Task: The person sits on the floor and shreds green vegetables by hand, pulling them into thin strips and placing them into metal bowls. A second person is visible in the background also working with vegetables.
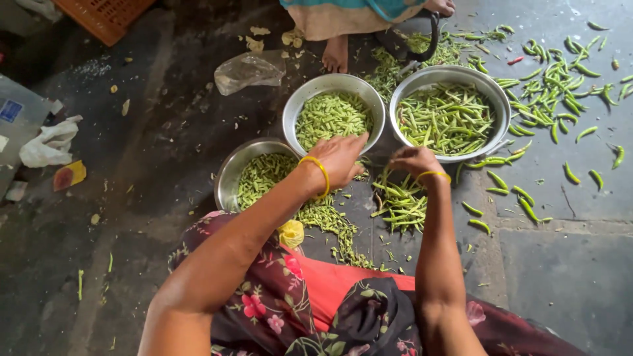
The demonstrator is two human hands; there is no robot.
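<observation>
Floral lap, two hands: left loosely curled, right pinching chillies; three bowls.

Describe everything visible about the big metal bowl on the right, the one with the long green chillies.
The big metal bowl is round, shiny and steel-looking, sitting upright on the dark stone floor. It is heaped nearly full with long green chillies. Loose chillies lie scattered around it. A smaller bowl sits right beside its left rim. The right hand hovers at its near edge.
</observation>
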